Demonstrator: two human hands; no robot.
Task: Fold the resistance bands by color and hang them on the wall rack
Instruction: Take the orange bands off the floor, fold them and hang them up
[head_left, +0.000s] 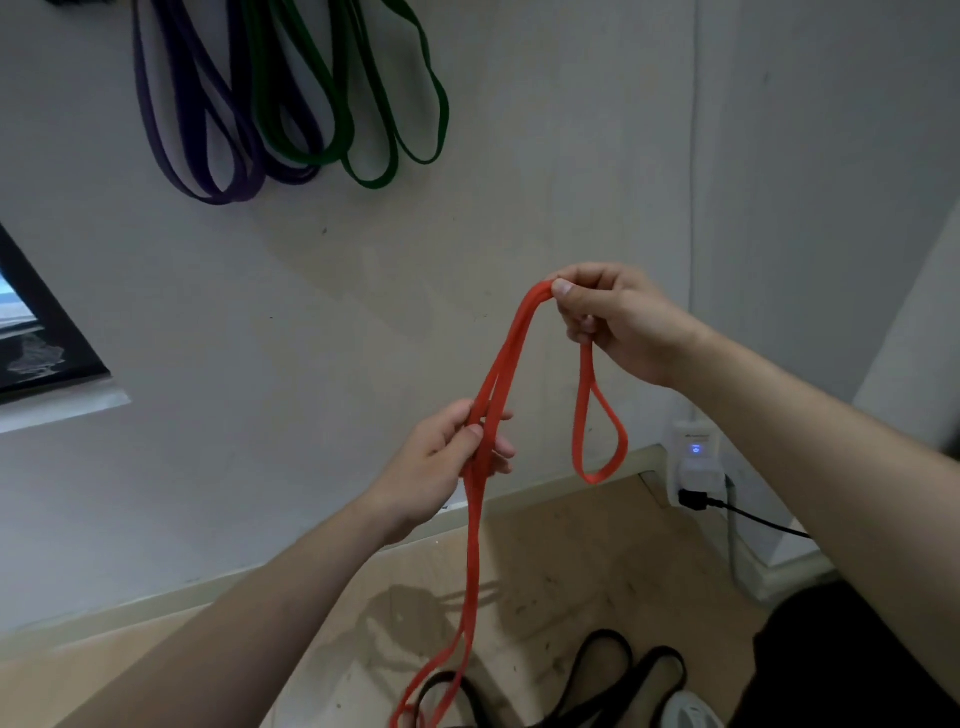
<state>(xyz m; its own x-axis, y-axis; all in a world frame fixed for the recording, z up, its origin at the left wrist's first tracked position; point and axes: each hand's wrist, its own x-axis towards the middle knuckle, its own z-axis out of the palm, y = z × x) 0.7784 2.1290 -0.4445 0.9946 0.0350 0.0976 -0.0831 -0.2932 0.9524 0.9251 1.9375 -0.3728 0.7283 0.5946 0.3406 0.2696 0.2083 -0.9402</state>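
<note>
A: Pinching the red band (498, 374) at its fold, up high in the right hand (618, 322).
B: And gripping both strands lower in the left hand (447, 462) — trailing down to the floor (545, 545).

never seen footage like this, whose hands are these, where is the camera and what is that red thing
There is no machine here. A person works with two bare hands, and the single picture comes from a camera worn on their head, looking forward and down. The left hand grips the strands of a red resistance band partway along. The right hand pinches a fold of it higher up. One small loop dangles below the right hand, and the long end hangs down toward the wooden floor. Black bands lie on that floor. On the wall above, purple bands and green bands already hang. What holds them is out of frame.
</note>
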